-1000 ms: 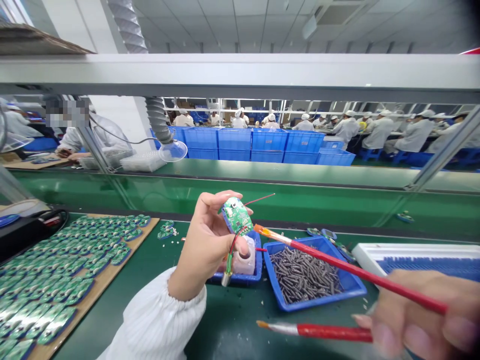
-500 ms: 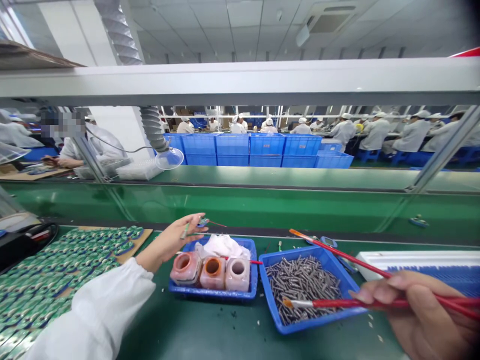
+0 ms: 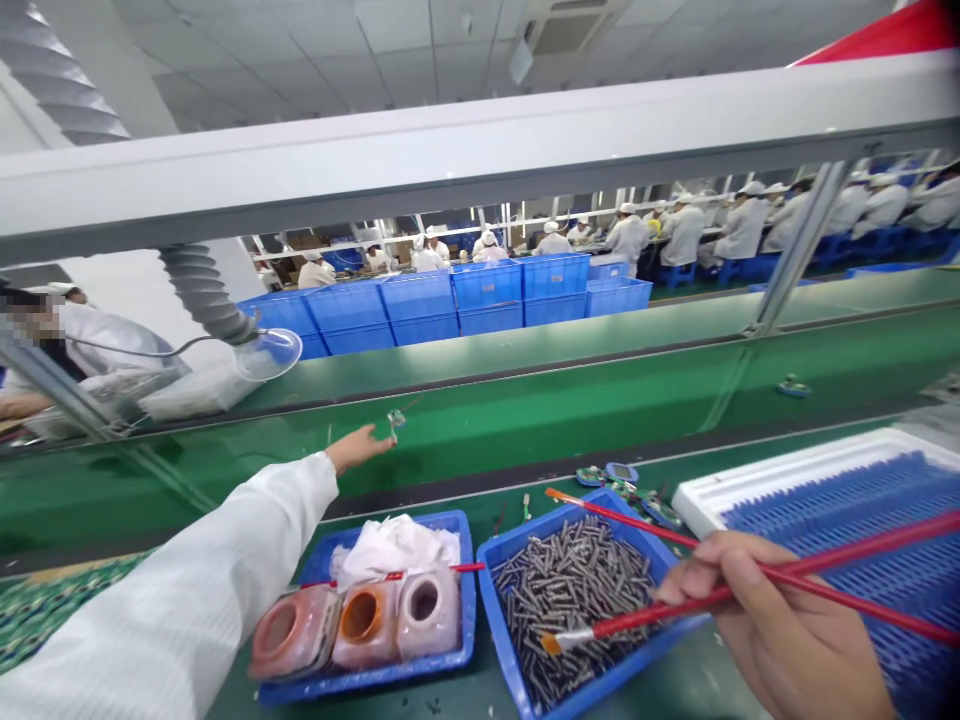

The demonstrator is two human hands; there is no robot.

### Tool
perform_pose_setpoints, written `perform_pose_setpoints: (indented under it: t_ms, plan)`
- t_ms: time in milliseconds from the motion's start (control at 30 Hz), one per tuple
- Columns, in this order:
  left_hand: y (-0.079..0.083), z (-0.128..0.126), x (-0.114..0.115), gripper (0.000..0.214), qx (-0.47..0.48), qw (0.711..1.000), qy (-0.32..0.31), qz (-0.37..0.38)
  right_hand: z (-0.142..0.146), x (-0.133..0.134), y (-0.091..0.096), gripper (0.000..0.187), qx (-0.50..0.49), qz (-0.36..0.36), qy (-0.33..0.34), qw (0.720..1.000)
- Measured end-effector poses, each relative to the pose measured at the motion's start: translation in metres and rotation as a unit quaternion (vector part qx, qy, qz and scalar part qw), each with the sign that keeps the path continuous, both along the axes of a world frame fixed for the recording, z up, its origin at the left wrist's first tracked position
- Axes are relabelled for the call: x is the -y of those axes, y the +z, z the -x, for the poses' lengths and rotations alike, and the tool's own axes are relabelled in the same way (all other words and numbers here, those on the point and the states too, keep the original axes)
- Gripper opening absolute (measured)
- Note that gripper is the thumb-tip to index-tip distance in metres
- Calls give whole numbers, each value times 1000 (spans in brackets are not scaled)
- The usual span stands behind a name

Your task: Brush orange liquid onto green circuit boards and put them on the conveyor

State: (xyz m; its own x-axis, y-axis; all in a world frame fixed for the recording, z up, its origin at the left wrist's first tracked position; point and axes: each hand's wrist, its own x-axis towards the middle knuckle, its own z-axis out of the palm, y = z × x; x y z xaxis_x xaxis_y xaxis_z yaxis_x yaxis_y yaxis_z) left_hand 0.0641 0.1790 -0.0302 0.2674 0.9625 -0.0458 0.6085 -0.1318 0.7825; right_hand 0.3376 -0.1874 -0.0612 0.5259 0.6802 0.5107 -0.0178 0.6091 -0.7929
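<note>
Blue plastic forms the bin (image 3: 499, 620), heaped with dark metal pieces (image 3: 574, 570). Left of the bin, a blue tray (image 3: 468, 610) holds three stained jars (image 3: 431, 640) and a white cloth (image 3: 401, 550); right of it sits a white-rimmed rack (image 3: 709, 503) with blue ridges. Green worktop (image 3: 697, 670) lies beneath the bin; beyond it come a green strip (image 3: 540, 410), stacked blue crates (image 3: 487, 300) and people (image 3: 682, 238) in white. The left hand (image 3: 361, 447), past the bin's far left, has fingers stretched, a small circuit board (image 3: 396, 420) at their tips; pinched or released, I cannot tell. The right hand (image 3: 795, 630), right of the bin, clasps two red brushes (image 3: 637, 619).
</note>
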Motion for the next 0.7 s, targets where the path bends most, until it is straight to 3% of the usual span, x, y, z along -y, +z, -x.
perform_pose_setpoints:
  t_ms: [133, 233, 367, 433, 567, 700]
  plan:
    - [14, -20, -3, 28, -137, 985, -103, -25, -5, 6, -1, 14, -11, -11, -28, 999]
    - [19, -58, 15, 23, -210, 946, -243, -50, -6, 10, -2, 12, -27, -15, -78, 996]
    - [-2, -128, 68, 22, -261, 833, -484, -58, -6, 12, -1, 12, -25, -6, -135, 990]
    - [-18, -156, 94, 23, -285, 771, -565, -64, -7, 10, 1, 13, -18, -7, -142, 990]
    - [-36, -182, 118, 24, -364, 687, -619, -108, -12, 8, 2, 13, -16, -16, -136, 990]
    - [-32, -181, 114, 21, -446, 654, -597, -130, -12, 10, 0, 13, -23, -11, -140, 990]
